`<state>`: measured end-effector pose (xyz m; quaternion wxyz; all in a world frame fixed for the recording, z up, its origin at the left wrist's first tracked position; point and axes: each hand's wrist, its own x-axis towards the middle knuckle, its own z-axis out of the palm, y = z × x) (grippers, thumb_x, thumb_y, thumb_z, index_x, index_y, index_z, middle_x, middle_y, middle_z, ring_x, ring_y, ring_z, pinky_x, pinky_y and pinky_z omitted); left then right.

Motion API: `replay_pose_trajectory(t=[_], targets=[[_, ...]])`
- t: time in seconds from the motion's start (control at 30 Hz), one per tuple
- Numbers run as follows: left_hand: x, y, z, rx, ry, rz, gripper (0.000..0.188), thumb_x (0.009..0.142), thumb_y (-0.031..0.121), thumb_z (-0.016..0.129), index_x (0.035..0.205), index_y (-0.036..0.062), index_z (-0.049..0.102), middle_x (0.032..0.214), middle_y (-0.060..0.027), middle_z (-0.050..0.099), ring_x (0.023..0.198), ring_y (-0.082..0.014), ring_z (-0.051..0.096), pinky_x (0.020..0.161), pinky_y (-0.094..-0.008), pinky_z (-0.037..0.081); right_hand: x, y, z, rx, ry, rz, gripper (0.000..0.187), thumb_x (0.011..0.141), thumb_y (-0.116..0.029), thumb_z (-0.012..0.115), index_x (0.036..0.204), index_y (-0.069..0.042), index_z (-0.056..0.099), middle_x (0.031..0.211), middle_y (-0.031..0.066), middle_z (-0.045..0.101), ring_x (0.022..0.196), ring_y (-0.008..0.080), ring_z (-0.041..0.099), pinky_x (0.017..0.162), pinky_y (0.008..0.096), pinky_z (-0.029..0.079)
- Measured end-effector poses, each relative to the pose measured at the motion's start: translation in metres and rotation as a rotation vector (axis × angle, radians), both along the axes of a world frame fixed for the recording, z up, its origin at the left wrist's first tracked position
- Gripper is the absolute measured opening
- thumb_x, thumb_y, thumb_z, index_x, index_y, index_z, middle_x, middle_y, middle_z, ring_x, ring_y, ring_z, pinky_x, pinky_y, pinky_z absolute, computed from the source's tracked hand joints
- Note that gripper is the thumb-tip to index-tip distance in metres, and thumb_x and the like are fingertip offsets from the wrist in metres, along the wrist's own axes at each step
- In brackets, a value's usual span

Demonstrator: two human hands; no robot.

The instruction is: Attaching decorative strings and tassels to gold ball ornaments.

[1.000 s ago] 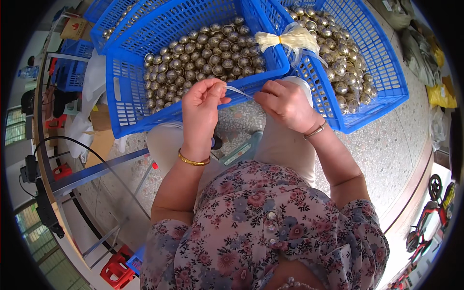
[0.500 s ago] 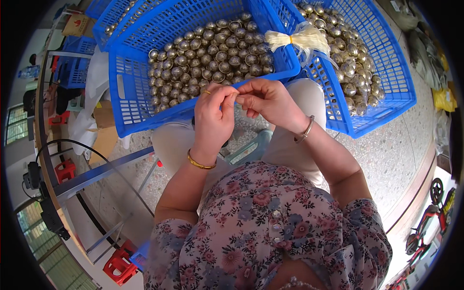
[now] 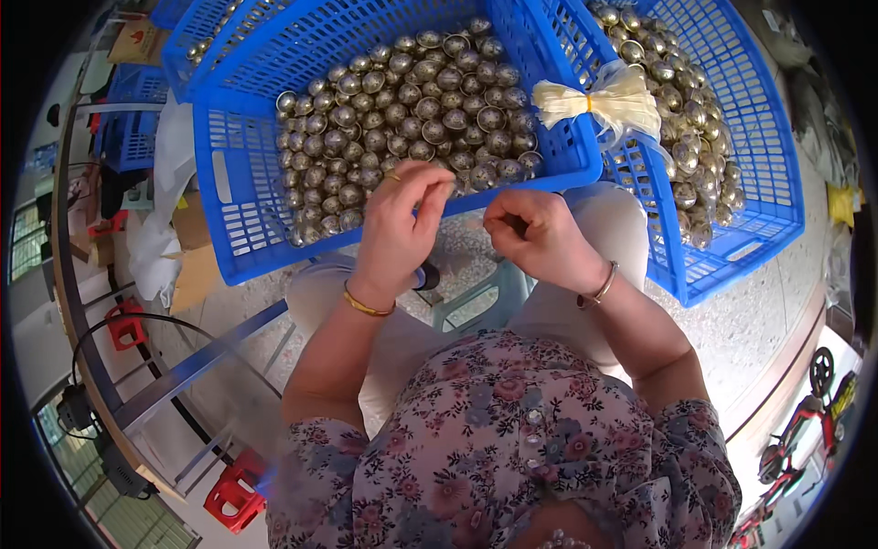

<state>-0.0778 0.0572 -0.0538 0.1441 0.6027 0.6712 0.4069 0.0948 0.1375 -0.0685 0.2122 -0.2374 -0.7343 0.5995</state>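
Observation:
My left hand [image 3: 400, 227] is raised at the near rim of a blue plastic crate [image 3: 212, 240], thumb and fingertips pinched together. Anything between them is too small to make out. To its right, a short gap away, my right hand [image 3: 546, 240] is closed with its fingers curled in; whatever may be inside is hidden. Many silvery, patterned metal balls [image 3: 375, 139] fill the crate beyond my hands. A bundle of thin pale strips [image 3: 599, 104], bound with a yellow band, lies over the rims where this crate meets the one on the right.
More metal balls [image 3: 704, 137] heap in a second blue crate [image 3: 745, 233] at the right. A green stool [image 3: 494, 297] shows between my knees. On the left are a metal-framed table [image 3: 197, 364], red stools [image 3: 233, 494] and cardboard [image 3: 197, 279].
My hands were touching at the fingertips and are now apart. The right hand has drawn away to the right and downward; the left stays pinched near the same place. The view has shifted slightly.

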Motion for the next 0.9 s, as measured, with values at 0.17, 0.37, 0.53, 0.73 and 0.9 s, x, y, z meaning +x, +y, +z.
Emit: replay_pose_trajectory(t=[0.17, 0.37, 0.53, 0.73, 0.9], targets=[[-0.128, 0.036, -0.062, -0.265, -0.259, 0.351, 0.021, 0.089, 0.015, 0.055, 0.104, 0.0004, 0.060, 0.089, -0.0051, 0.065, 0.080, -0.0093, 0.060, 0.070, -0.0220, 0.048, -0.006, 0.006, 0.004, 0.080, -0.008, 0.060, 0.006, 0.070, 0.005, 0.057, 0.074, 0.001, 0.056, 0.063, 0.0080, 0.051, 0.052, 0.0153, 0.050, 0.048, 0.0262, 0.039], [-0.214, 0.020, -0.167, -0.848, 0.312, 0.154, 0.031, 0.075, 0.009, 0.062, 0.106, 0.0085, 0.060, 0.094, -0.0157, 0.063, 0.091, -0.0291, 0.060, 0.077, -0.0391, 0.049, -0.016, 0.017, 0.008, 0.048, -0.070, 0.091, 0.008, 0.069, 0.005, 0.058, 0.074, 0.000, 0.056, 0.061, 0.0060, 0.049, 0.049, 0.0160, 0.047, 0.045, 0.0267, 0.036], [-0.202, 0.001, -0.218, -1.065, 0.540, -0.170, 0.045, 0.071, 0.008, 0.064, 0.114, 0.0119, 0.053, 0.105, -0.0177, 0.057, 0.099, -0.0326, 0.056, 0.080, -0.0428, 0.049, -0.020, 0.023, 0.004, 0.056, -0.116, 0.152, 0.009, 0.067, 0.005, 0.059, 0.073, -0.002, 0.057, 0.061, 0.0057, 0.051, 0.050, 0.0188, 0.050, 0.046, 0.0288, 0.038], [-0.197, 0.006, -0.246, -1.185, 0.468, -0.149, 0.046, 0.069, 0.016, 0.064, 0.111, 0.0060, 0.049, 0.105, -0.0217, 0.053, 0.096, -0.0362, 0.056, 0.081, -0.0429, 0.048, -0.023, 0.021, 0.001, 0.059, -0.157, 0.168, 0.010, 0.067, 0.006, 0.059, 0.073, -0.002, 0.058, 0.064, 0.0070, 0.056, 0.053, 0.0205, 0.054, 0.047, 0.0293, 0.040], [-0.205, 0.011, -0.228, -1.007, 0.388, -0.056, 0.050, 0.065, 0.017, 0.068, 0.110, 0.0049, 0.049, 0.102, -0.0217, 0.054, 0.092, -0.0361, 0.057, 0.080, -0.0399, 0.048, -0.026, 0.018, 0.004, 0.069, -0.131, 0.148, 0.010, 0.067, 0.005, 0.060, 0.075, -0.001, 0.058, 0.063, 0.0066, 0.055, 0.052, 0.0184, 0.053, 0.046, 0.0274, 0.039]])
